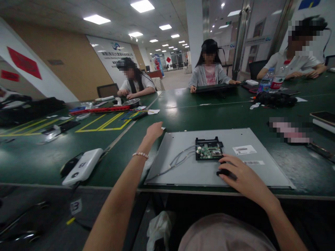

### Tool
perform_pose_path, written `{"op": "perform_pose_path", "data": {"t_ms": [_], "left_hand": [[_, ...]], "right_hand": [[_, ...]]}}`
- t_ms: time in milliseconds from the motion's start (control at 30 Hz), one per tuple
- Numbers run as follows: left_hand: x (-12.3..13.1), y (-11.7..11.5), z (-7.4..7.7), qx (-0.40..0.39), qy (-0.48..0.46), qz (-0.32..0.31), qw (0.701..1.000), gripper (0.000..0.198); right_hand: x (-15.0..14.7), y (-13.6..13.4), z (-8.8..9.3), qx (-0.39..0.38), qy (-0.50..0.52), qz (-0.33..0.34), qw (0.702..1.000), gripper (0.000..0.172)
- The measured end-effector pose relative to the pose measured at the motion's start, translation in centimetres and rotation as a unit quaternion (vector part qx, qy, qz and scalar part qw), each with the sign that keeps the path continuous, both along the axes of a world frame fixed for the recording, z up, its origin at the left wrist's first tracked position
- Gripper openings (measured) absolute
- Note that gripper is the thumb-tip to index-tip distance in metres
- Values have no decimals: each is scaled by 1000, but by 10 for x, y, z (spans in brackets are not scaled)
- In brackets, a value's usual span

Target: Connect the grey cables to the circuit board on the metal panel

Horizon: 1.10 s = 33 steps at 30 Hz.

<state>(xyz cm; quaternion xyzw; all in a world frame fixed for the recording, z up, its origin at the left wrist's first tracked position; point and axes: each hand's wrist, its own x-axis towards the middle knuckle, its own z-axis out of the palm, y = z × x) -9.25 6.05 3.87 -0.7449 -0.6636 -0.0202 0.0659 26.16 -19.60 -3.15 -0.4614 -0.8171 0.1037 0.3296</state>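
Observation:
A flat grey metal panel (pixel 180 146), like the back of a display, lies on the green table. On it sits a green circuit board (pixel 209 151) in a black plastic frame, with grey cables running left from it. My right hand (pixel 242 177) is over the panel just right of the board, fingers and thumb closed around a small black part (pixel 225 173). My left hand (pixel 154 130) reaches past the panel's far left corner, fingers curled together. A tiny white bit (pixel 163 128) shows at its fingertips; the grip itself is mostly hidden.
A white power bank (pixel 83 167) with a cable lies at the left front edge. Red strips (pixel 102 109), wires and a metal bowl (pixel 131 102) are farther left. Bottles (pixel 278 78) and a black bundle (pixel 276 99) stand right. Several people sit around the table.

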Motion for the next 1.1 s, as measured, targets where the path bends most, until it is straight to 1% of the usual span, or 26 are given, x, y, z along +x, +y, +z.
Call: {"op": "perform_pose_path", "data": {"t_ms": [67, 167, 233, 300, 400, 533, 667, 833, 1000, 1100], "left_hand": [[-4, 9, -12, -11, -2, 16, 1000, 39], [-6, 10, -27, 1, -32, 41, 999, 35], [-6, 9, -34, 10, -55, 50, 997, 37], [-7, 7, -37, 12, -72, 46, 996, 39], [-9, 6, -40, 24, -85, 30, 996, 40], [-11, 5, -41, 49, -95, 34, 994, 37], [-9, 5, -41, 55, -80, 45, 994, 35], [-11, 10, -44, 65, -64, 43, 995, 37], [-19, 16, -48, 84, -72, 32, 993, 41], [-30, 18, -47, 89, -66, 27, 993, 43]], "right_hand": [[0, 0, 1, 3, 1, 1, 1000, 17], [0, 1, 0, 6, 1, 2, 1000, 18], [0, 1, -1, 8, 0, 2, 1000, 17], [0, 1, -2, 6, -2, 4, 1000, 16], [2, 2, -3, -1, -5, 7, 1000, 16], [5, 4, -4, -4, -2, 14, 1000, 17], [8, 9, -5, -2, -1, 28, 1000, 20], [5, 11, -3, 4, -7, 21, 1000, 21], [2, 11, -1, 5, -23, 11, 1000, 21], [2, 10, -1, 5, -34, 13, 999, 21]]}}
